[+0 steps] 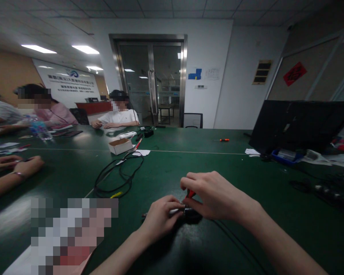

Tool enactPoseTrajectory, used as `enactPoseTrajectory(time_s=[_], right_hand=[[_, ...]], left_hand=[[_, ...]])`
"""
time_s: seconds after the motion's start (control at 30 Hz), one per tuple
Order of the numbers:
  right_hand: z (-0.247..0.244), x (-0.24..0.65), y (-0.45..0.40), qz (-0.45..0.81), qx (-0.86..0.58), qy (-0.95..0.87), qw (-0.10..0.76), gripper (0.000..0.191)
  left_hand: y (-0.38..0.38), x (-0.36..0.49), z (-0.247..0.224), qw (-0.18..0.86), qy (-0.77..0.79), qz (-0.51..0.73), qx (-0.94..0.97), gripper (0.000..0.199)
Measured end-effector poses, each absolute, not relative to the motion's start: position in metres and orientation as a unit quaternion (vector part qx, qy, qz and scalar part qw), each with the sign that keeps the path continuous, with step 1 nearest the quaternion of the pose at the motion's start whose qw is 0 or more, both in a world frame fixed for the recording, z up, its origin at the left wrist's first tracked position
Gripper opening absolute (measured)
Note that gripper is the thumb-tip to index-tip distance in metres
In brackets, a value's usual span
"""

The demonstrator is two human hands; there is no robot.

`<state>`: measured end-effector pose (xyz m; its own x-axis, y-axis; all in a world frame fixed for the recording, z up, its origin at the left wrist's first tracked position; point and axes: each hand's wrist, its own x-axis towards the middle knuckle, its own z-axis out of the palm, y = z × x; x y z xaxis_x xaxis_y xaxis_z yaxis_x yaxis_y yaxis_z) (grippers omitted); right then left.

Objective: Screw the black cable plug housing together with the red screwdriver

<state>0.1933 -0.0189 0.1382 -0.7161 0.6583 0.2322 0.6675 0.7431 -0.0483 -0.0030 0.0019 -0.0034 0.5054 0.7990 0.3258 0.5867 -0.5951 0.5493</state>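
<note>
Near the middle of the green table [166, 168], my right hand [213, 193] has its fingers closed on a red-handled tool [190, 193], whose lower end is hidden. Just left of it, my left hand [162, 215] pinches a slim light-coloured piece [174, 211]. A short black cylindrical part [192, 214] sits between the two hands, under my right fingers. A black cable [235, 236] runs from near there toward the lower right.
A white open box [120, 146] and a coiled black cable [126, 175] lie left of centre. An orange screwdriver [224, 140] is farther back. A black monitor [298, 124] stands right. Other people sit left, one's hands [31, 166] near the left edge.
</note>
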Motion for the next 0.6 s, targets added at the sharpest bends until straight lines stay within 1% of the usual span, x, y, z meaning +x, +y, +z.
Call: enactPoseTrajectory(time_s=[0.13, 0.4, 0.6], right_hand=[[0.1408, 0.1953, -0.0214, 0.016, -0.350, -0.929, 0.123, 0.014], [0.1389, 0.1970, -0.0214, 0.026, -0.351, -0.929, 0.119, 0.012], [0.1383, 0.1958, -0.0198, 0.024, -0.346, -0.930, 0.121, 0.011]], left_hand=[[0.0030, -0.0021, -0.0012, 0.215, 0.416, 0.287, 0.835, 0.016], [0.0025, -0.0001, -0.0032, 0.213, 0.442, 0.296, 0.820, 0.017], [-0.0005, 0.0047, 0.0029, 0.212, 0.497, 0.268, 0.797, 0.017]])
